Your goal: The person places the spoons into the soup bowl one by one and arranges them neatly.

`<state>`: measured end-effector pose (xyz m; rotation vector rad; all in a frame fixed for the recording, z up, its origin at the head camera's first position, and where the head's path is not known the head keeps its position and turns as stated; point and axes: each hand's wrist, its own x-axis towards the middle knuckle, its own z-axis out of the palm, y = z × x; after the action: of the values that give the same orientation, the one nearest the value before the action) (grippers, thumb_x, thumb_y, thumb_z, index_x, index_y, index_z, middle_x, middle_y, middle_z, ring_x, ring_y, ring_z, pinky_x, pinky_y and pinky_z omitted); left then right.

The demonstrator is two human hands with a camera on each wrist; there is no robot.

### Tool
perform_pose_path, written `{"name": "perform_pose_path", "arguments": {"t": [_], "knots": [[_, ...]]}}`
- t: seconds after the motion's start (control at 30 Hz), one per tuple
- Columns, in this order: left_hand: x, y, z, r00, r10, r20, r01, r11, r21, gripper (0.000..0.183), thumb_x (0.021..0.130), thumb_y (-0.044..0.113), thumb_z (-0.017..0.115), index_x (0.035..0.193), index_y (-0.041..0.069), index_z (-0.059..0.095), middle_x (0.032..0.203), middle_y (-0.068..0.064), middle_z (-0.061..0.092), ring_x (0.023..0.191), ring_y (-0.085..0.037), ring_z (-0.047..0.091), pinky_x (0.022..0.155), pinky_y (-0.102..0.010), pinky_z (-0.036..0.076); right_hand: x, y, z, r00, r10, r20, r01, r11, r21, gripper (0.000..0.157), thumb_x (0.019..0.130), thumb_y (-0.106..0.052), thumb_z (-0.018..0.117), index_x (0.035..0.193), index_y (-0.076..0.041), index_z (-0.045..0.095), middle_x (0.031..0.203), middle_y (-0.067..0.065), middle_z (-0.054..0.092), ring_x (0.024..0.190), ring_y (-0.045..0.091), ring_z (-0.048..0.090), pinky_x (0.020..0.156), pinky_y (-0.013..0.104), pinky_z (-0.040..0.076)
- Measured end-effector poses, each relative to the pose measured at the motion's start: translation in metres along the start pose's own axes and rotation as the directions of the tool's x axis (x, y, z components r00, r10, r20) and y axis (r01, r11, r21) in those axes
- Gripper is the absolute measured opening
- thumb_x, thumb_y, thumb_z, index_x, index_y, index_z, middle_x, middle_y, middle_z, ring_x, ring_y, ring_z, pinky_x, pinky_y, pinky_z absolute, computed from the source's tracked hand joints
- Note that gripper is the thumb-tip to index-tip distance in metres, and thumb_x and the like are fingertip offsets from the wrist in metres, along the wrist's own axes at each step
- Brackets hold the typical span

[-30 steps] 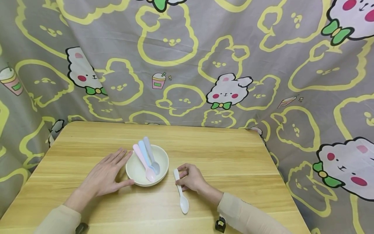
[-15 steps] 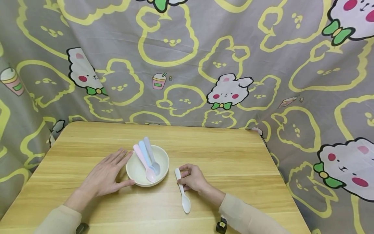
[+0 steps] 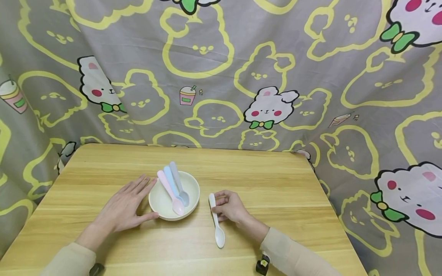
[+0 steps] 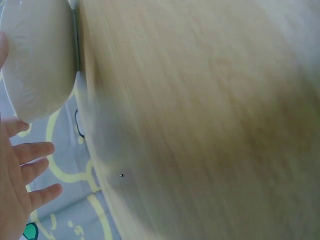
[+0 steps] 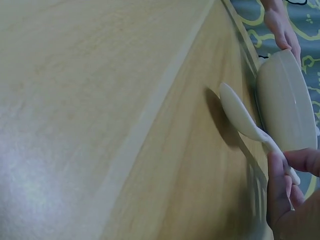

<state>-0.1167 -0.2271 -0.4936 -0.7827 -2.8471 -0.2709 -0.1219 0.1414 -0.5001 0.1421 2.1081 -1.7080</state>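
Observation:
A cream bowl holds a pink spoon, a blue spoon and a grey spoon, their handles leaning over its far rim. My left hand spreads its straight fingers at the bowl's left side, with thumb and forefinger touching the rim. To the right of the bowl, my right hand pinches a white spoon by its handle. Its scoop points toward me. In the right wrist view the white spoon hangs a little above the table, casting a shadow.
The wooden table stretches around the bowl on all sides. Behind it and along both sides hangs a grey curtain with yellow outlines and cartoon rabbits. A small black object sits below the right sleeve.
My right hand has shifted slightly right and away from me, carrying the white spoon with it. The left hand, the bowl and the spoons in it have stayed put.

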Motion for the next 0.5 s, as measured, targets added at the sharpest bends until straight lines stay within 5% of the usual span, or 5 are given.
{"name": "perform_pose_path", "arguments": {"t": [0.5], "knots": [[0.0,-0.001,0.0,0.999,-0.014,0.032,0.014,1.0,-0.007,0.106,0.086,0.076,0.068,0.162,0.008,0.041,0.162,-0.027,0.048,0.151,-0.046,0.044,0.122,-0.063,0.041,0.004,-0.014,-0.006,0.999,-0.024,-0.03,0.025,0.999,0.032,0.054,0.087,0.006,0.078,0.136,0.0,0.059,0.101,0.012,0.072,0.074,0.016,0.074,0.063,0.035,0.068]]}}
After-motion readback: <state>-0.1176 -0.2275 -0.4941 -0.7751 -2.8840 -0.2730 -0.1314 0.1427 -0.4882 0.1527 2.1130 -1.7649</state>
